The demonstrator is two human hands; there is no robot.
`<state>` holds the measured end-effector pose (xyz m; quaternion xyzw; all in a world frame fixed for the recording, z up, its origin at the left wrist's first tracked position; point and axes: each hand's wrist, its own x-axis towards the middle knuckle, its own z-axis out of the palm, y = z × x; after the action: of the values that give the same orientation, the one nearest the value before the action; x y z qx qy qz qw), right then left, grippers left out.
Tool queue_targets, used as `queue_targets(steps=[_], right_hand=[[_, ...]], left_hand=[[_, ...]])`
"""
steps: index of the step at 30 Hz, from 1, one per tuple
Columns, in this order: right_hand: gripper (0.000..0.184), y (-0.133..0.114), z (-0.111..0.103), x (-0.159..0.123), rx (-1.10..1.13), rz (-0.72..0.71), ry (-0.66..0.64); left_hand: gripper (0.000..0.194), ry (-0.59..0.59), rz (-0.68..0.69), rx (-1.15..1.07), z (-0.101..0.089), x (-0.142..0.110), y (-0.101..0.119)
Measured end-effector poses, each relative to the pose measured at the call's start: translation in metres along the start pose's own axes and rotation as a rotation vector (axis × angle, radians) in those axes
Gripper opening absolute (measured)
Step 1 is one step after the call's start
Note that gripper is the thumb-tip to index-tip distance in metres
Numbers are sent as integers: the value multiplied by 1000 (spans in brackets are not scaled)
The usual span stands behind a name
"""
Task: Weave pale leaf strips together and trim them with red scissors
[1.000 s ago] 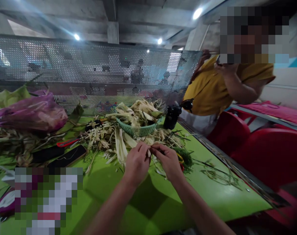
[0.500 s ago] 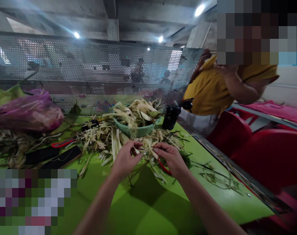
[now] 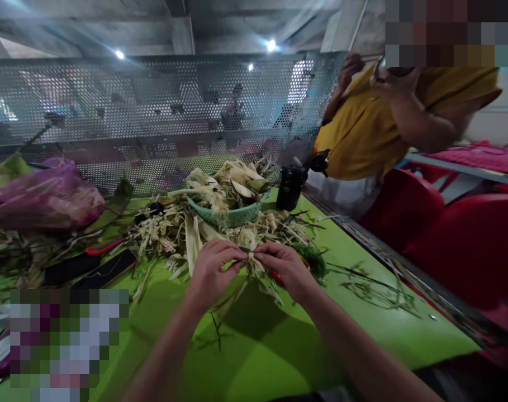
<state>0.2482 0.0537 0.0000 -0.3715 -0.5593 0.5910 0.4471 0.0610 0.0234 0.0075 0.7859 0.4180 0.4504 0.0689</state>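
Note:
Near the middle of the table my left hand point(image 3: 215, 271) pinches a small bundle of pale dried corn husk point(image 3: 252, 267) between thumb and fingers. Right against it, my right hand point(image 3: 287, 268) is closed on the same husk, so the fingertips of both hands nearly meet. Part of a red handle point(image 3: 276, 276) shows beneath my right hand; the rest of that tool is hidden. Loose husk strips point(image 3: 165, 234) lie heaped just beyond my hands. Behind them stands a green plastic basket point(image 3: 232, 216) piled with dried husks point(image 3: 237, 181).
A dark bundle of green strands point(image 3: 314, 259) lies right of my hands. Leftward are a red-and-black cutter point(image 3: 105, 246), a dark phone-like slab point(image 3: 105, 274) and a purple plastic bag point(image 3: 48, 192). A black container point(image 3: 290, 187) stands near a person in a yellow shirt point(image 3: 354, 145).
My hands have drawn closer together on the husk, and the metal tip seen by my left fingers no longer shows. Less of the red handle is visible. The view has shifted slightly.

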Motion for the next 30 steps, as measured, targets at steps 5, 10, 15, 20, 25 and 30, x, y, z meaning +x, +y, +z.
queue_targets(steps=[5,10,15,20,25,30], right_hand=[[12,1,-1,-1,-19,4,-11],[12,0,-1,-1,-58,-16,3],[13,1,0,0,-37,-9,3],[13,3,-1,2,-35,1,0],[12,4,0,2,-10,31,-8],[13,3,4,1,21,47,-47]], left_hand=[[15,-26,-23,47,2,0,4],[9,3,-22,98,5,-1,5],[11,-9,-58,156,6,-1,7],[11,-21,-40,192,7,-2,8],[10,18,-94,122,8,-3,8],[7,65,-382,-281,13,-2,3]])
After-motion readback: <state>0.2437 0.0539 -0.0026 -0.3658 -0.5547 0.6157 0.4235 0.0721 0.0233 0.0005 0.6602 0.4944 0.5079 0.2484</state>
